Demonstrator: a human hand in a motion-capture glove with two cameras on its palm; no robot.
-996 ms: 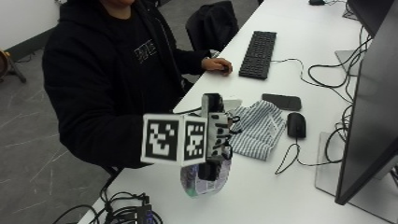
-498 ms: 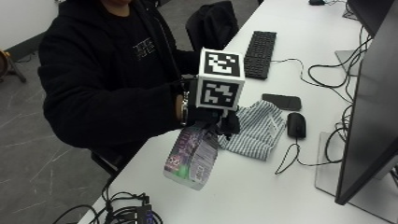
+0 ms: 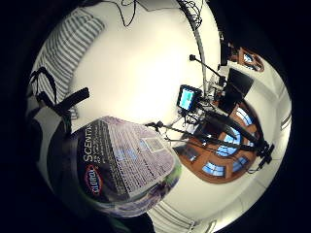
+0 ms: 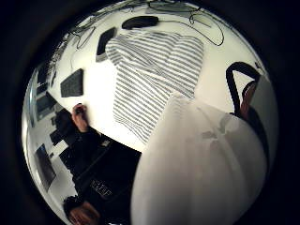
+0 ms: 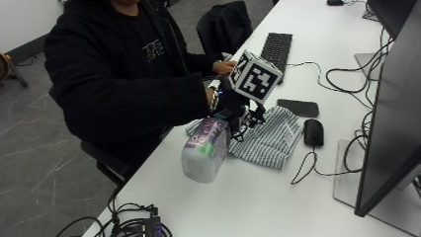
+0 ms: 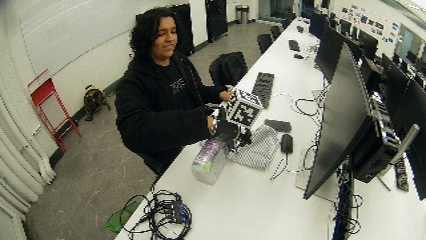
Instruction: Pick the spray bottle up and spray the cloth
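Hands: the gloved right hand [image 5: 231,106] grips the spray bottle [image 5: 205,155] by its neck, tilted above the tabletop [image 5: 263,197], with the soft striped cloth [image 5: 270,140] at its 3 o'clock. Rigid plastic, likely base-heavy; the neck suits holding.

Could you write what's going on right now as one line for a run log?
stage: bottle lifted | right hand: grips spray bottle by its top, tilted above table | striped cloth: flat beside mouse | spraying: cannot tell
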